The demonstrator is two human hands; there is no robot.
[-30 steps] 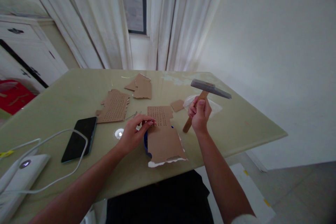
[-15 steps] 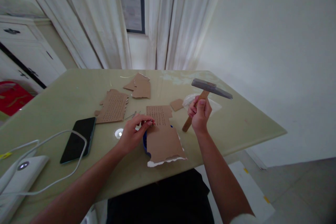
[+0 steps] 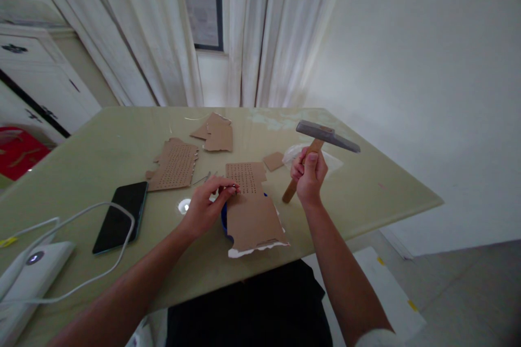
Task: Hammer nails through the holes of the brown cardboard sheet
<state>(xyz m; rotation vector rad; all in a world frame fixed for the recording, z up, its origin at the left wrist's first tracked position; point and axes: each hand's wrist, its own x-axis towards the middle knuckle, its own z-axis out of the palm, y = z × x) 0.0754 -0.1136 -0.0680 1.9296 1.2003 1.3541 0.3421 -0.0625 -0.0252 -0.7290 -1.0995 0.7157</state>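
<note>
Head view: right hand [image 3: 311, 178] closed around the wooden handle of 1 grey-headed hammer [image 3: 316, 145], held above the pale green table [image 3: 378, 184]. Left hand [image 3: 205, 203] pinches 1 small item [image 3: 236, 187], too small to identify, at the brown, hole-punched cardboard sheet [image 3: 253, 222].

Head view turned slightly right, white cabinet [image 3: 30, 73], red object [image 3: 22, 154] and window [image 3: 203, 2] sitting further left in frame

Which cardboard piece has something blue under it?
The perforated cardboard between left hand and right hand: a blue object peeks past its edges. Other cardboard pieces show no blue.
</note>
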